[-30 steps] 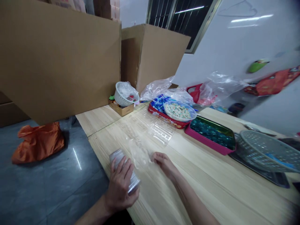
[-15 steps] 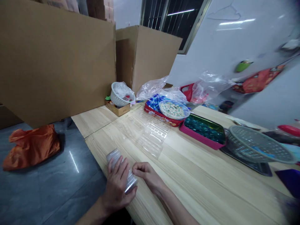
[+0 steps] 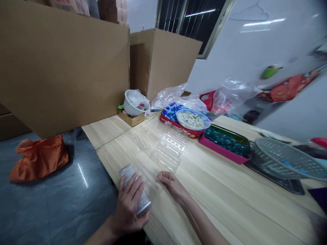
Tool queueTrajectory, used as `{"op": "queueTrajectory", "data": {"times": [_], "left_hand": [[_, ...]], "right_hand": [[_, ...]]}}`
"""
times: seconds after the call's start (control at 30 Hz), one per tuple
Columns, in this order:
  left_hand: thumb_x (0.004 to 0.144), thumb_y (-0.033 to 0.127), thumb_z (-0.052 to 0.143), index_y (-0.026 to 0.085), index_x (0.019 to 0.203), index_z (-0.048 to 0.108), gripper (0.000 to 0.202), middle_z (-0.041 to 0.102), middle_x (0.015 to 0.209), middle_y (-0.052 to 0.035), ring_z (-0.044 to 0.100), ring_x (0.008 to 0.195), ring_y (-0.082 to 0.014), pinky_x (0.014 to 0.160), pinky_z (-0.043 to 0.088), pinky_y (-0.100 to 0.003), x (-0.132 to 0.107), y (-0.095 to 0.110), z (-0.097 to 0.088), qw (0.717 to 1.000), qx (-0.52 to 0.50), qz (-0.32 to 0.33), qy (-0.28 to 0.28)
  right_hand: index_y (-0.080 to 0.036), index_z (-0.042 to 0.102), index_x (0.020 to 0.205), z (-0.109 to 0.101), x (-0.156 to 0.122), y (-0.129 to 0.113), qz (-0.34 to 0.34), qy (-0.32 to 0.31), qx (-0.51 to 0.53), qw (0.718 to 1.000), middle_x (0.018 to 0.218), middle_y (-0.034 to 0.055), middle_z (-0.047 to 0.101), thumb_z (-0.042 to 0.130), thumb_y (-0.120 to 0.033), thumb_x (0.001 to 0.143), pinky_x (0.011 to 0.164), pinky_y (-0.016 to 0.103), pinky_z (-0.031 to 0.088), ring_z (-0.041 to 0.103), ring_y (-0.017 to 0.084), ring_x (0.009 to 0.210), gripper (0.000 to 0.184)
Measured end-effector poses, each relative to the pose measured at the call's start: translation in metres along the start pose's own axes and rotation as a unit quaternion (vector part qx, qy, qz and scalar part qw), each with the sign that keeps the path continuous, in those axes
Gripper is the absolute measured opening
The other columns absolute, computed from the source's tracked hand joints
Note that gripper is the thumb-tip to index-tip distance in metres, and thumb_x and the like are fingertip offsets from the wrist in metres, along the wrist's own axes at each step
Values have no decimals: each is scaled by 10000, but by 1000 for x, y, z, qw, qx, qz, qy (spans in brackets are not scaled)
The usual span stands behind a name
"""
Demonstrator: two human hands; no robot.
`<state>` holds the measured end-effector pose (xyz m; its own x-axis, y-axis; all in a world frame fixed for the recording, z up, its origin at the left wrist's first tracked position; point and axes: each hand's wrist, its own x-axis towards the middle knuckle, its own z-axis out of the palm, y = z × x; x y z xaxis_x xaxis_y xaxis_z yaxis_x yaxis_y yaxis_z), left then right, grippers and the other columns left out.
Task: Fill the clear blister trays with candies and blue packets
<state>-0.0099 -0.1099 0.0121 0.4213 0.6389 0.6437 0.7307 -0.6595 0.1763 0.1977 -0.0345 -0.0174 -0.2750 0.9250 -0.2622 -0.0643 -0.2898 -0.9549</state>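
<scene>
My left hand (image 3: 130,204) is wrapped round a stack of clear plastic trays (image 3: 143,204) at the table's near left edge. The stack lies aslant, its nested layers looking silvery. Just to the right, my right hand (image 3: 170,183) is closed in a pinch on the edge of a single clear plastic tray (image 3: 151,180), which is blurred and see-through between the hands. Beyond them, more clear plastic trays (image 3: 170,149) with moulded compartments lie flat on the wooden table (image 3: 217,200).
At the back stand a red box (image 3: 178,128) of blue-and-white items, a bowl of small pieces (image 3: 191,119) and a pink tray (image 3: 222,149) of dark green pieces. A grey basket (image 3: 286,160) sits right; a white basket (image 3: 133,108) back left. Cardboard (image 3: 63,68) rises behind; an orange bag (image 3: 41,158) lies on the floor.
My right hand has moved right, away from the stack, drawing a single clear tray with it. My left hand keeps its hold on the stack. The view has shifted slightly.
</scene>
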Motion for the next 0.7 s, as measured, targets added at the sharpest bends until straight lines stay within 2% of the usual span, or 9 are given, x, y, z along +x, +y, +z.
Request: {"op": "queueTrajectory", "data": {"times": [0.1,0.23,0.27,0.3,0.4,0.47,0.53,0.6,0.7], "left_hand": [[707,245,611,56,1240,493,578,595,1219,-197,434,1261,-360,1088,210,-594,-4,3,-1,1000,1,-7,12],[713,273,603,56,1225,508,565,597,1215,-194,434,1255,-356,1099,186,-579,-6,18,2,1000,5,-5,7],[714,282,596,55,1219,514,559,594,1219,-193,428,1258,-358,1104,173,-575,-6,24,4,1000,9,-2,5],[718,291,589,52,1213,519,554,588,1226,-196,419,1264,-361,1107,160,-574,-7,30,6,1000,16,1,2],[754,412,574,25,1206,521,597,561,1243,-231,370,1289,-395,1102,129,-598,-11,48,17,999,37,29,11],[785,509,529,-1,1227,505,675,544,1250,-255,337,1306,-414,1095,122,-613,-17,60,26,997,43,63,16],[814,533,474,-3,1239,505,685,539,1254,-254,324,1314,-416,1091,123,-616,-23,71,37,994,40,96,19],[837,520,438,23,1239,524,644,539,1268,-238,327,1315,-409,1089,130,-611,-27,82,48,991,36,127,20],[828,614,392,68,1238,547,700,548,1275,-222,337,1308,-405,1082,122,-607,-25,97,60,987,10,157,33]], "right_hand": [[-189,516,548,-25,14,1,-23,35,-97,994,537,-24,446,651,-471,650,552,267,277,385,128,546,329],[-198,593,665,-32,7,-7,-152,188,-243,940,721,28,537,655,-501,671,632,311,349,456,163,625,310],[-198,603,693,-28,-2,-10,-167,181,-251,936,747,36,548,640,-504,704,652,317,357,473,172,651,308],[-196,604,700,-23,-14,-13,-165,143,-245,945,740,36,552,621,-509,738,660,317,359,482,176,667,315],[-183,603,692,-7,-58,-19,-110,-59,-171,977,677,18,541,618,-524,773,650,300,347,475,171,677,351],[-175,610,705,-2,-88,-20,-82,-134,-108,982,674,5,529,658,-527,752,641,287,327,453,156,671,359],[-169,597,680,-4,-112,-18,-54,-136,-59,987,640,-12,491,687,-538,726,615,277,296,415,139,638,382],[-168,571,641,-13,-131,-14,-28,-112,-25,993,604,-27,448,705,-548,705,592,272,265,375,126,608,408],[-166,554,618,-30,-151,-8,-11,-68,4,998,594,-30,433,722,-533,691,591,265,250,357,122,605,410]]}}
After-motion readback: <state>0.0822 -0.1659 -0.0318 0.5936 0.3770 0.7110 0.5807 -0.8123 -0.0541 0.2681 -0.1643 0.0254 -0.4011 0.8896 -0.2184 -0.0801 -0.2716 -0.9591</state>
